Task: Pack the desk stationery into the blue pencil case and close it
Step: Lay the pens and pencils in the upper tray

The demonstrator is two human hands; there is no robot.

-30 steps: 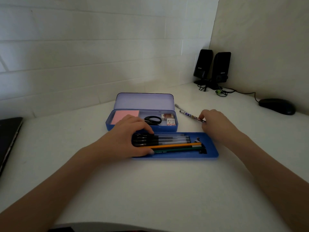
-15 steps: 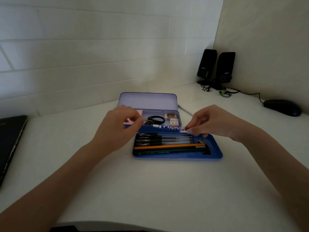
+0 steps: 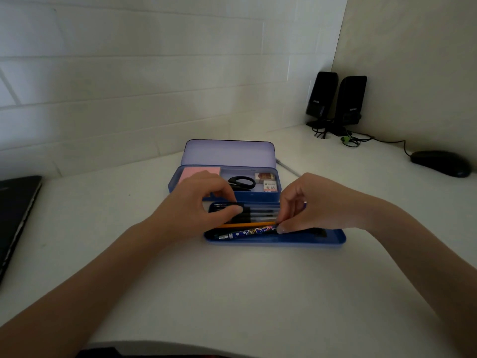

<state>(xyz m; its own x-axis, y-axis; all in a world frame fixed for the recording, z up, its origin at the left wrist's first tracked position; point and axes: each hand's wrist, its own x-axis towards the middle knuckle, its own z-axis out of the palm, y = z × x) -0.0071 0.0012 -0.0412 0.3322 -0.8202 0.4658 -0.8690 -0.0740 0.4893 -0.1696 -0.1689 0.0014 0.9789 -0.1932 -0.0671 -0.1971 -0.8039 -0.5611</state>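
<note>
The blue pencil case [image 3: 247, 196] stands open on the white desk with its lid [image 3: 229, 153] raised behind it. Inside lie pink sticky notes [image 3: 198, 171], black scissors [image 3: 241, 182] and two erasers [image 3: 268, 182]. In front sits the blue inner tray [image 3: 309, 240] with black pens [image 3: 260, 213] and an orange pencil [image 3: 247, 224]. My right hand [image 3: 317, 202] pinches the right end of a blue patterned pencil [image 3: 247, 232], which lies along the tray's front side. My left hand [image 3: 191, 210] curls thumb and fingers round the pens' black caps at the tray's left end.
A grey pen [image 3: 287, 168] lies on the desk just right of the case lid. Two black speakers [image 3: 335, 99] with cables stand in the back right corner, a black mouse [image 3: 441, 164] at the far right, and a dark laptop [image 3: 15, 215] at the left edge.
My right hand picked the patterned pencil up from the desk beside the case, both hands carried it over the tray, and it now lies in the tray's front. My left hand returned to the pen caps.
</note>
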